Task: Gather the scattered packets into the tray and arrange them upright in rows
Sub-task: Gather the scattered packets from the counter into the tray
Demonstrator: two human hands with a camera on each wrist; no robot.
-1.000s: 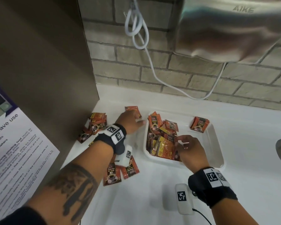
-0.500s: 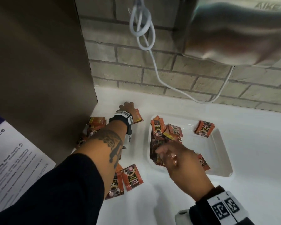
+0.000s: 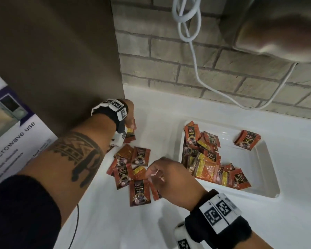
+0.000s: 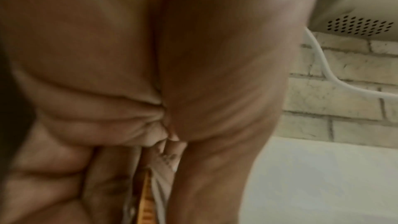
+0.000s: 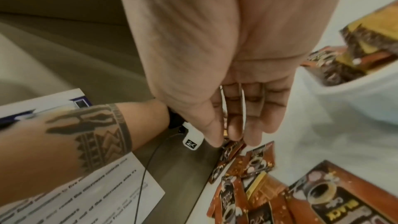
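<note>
A white counter (image 3: 196, 112) is seen below a brick wall (image 3: 223, 72); on it a white tray (image 3: 264, 178) serves as the landmark; inside the tray a jumbled pile (image 3: 205, 162) of packets lies flat against its left wall, with a small stack (image 3: 247, 140) apart at its far right corner (none is yet upright or in rows). Left of the tray, on the counter, loose packets (image 3: 131, 168) are spread and overlapping; a poster (image 3: 12, 133) on microwave use lies further left.

The right hand (image 3: 169, 177) is held just left of the tray over the loose packets, its fingers bent down onto them; in the wrist view the thumb and fingertips (image 5: 234, 134) are closed on one packet's edge. The left hand (image 3: 129, 115) is placed further left of the tray, toward the wall, its fingers curled round a few packets (image 3: 130, 134).

The step in hand is judged to be gathering; it would be done well if several packets were squared into one stack before lifting; slippery foil should be pinched firmly, so nothing is dropped short of the tray.
</note>
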